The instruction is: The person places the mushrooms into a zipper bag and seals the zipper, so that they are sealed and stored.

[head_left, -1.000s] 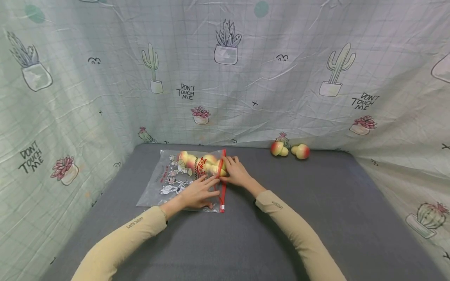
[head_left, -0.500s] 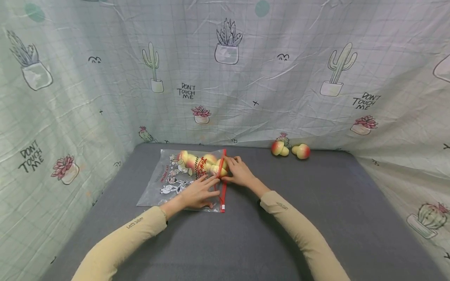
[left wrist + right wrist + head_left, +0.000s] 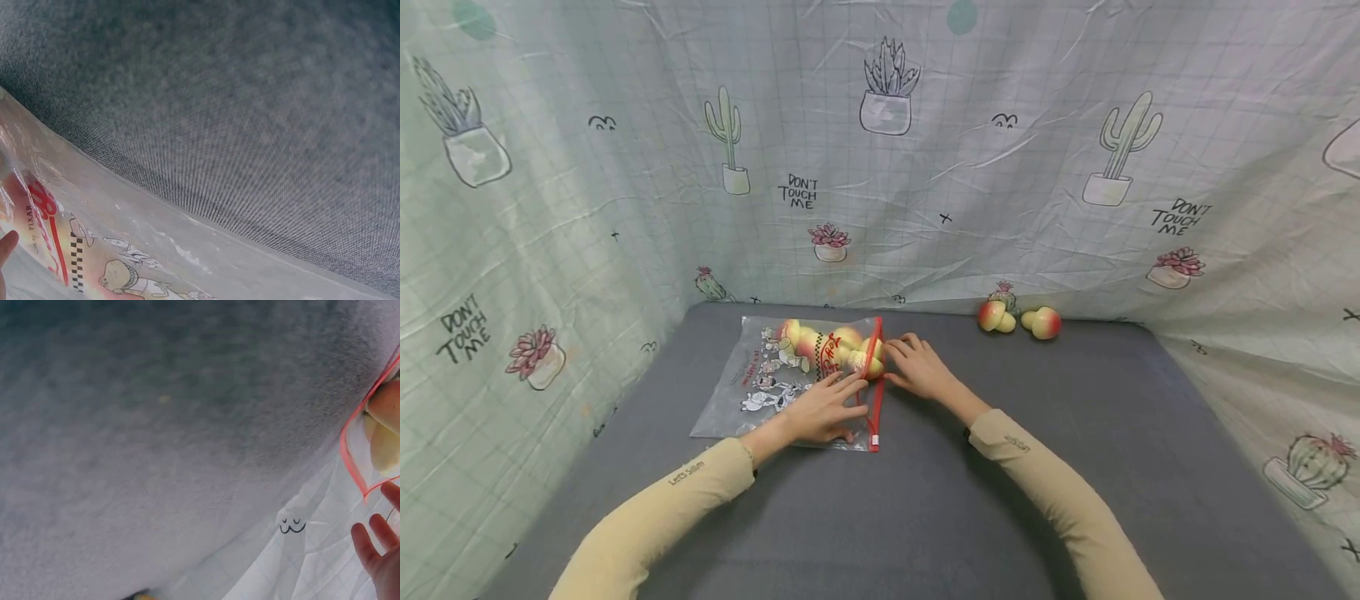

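A clear zip bag (image 3: 722, 410) with a red zip edge and cartoon print lies flat on the table in the head view. Several red-and-yellow mushroom-shaped toys (image 3: 868, 367) sit inside; some are at its opening on the right. My left hand (image 3: 820, 411) rests on the bag near that opening, fingers extended; its underside is hidden. Just right of the red edge is my right hand (image 3: 921, 371), its fingers loose and holding nothing. In the right wrist view, its fingers (image 3: 365, 542) appear below the red-edged opening. The left wrist view catches one fingertip (image 3: 7, 244) over the printed bag.
On the grey table (image 3: 1000, 508), two more mushroom-shaped toys, one on the left (image 3: 996, 317) and one on the right (image 3: 1042, 323), lie against the back. A cactus-print curtain (image 3: 940, 167) encloses the table's back and sides.
My right hand has drawn back rightward, off the bag's opening and the toy there. The left hand and the bag have stayed almost still.
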A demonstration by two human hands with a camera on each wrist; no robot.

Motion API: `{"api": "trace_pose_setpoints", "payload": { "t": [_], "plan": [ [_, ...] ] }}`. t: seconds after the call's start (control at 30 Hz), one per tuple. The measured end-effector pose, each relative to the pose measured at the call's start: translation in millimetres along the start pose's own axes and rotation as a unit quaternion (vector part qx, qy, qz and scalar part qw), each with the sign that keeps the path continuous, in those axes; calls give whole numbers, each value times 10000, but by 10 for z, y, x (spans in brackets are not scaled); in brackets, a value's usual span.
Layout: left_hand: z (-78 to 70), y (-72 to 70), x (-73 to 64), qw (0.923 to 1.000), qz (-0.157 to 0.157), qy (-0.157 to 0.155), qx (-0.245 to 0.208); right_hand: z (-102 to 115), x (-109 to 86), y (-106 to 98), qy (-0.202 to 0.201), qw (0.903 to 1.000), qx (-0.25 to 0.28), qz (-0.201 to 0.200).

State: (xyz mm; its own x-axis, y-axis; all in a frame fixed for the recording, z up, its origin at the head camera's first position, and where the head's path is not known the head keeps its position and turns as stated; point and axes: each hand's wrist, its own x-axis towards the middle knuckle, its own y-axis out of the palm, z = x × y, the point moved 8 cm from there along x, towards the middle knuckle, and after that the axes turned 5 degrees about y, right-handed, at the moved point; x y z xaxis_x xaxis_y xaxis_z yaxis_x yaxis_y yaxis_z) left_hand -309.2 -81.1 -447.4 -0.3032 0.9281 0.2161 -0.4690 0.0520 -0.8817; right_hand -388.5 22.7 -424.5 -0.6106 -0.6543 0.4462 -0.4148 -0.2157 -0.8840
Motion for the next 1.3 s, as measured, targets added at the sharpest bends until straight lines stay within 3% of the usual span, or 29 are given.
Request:
{"api": "trace_pose_setpoints", "payload": {
  "t": [0.2,0.57,0.97,1.3],
  "plan": [
    [-16,16,3,10000,22,-4,-32,38,-78,16,-558,9978,-339,-133],
    [-40,6,21,10000,-24,-3,-8,76,-187,10,-1078,9936,-328,-41],
    [-74,3,24,10000,39,-54,-63,35,-243,144,-1165,9904,-360,652],
    [-102,10,6,9999,110,-51,-20,26,-233,187,-1159,9901,-346,710]
  ]
}}
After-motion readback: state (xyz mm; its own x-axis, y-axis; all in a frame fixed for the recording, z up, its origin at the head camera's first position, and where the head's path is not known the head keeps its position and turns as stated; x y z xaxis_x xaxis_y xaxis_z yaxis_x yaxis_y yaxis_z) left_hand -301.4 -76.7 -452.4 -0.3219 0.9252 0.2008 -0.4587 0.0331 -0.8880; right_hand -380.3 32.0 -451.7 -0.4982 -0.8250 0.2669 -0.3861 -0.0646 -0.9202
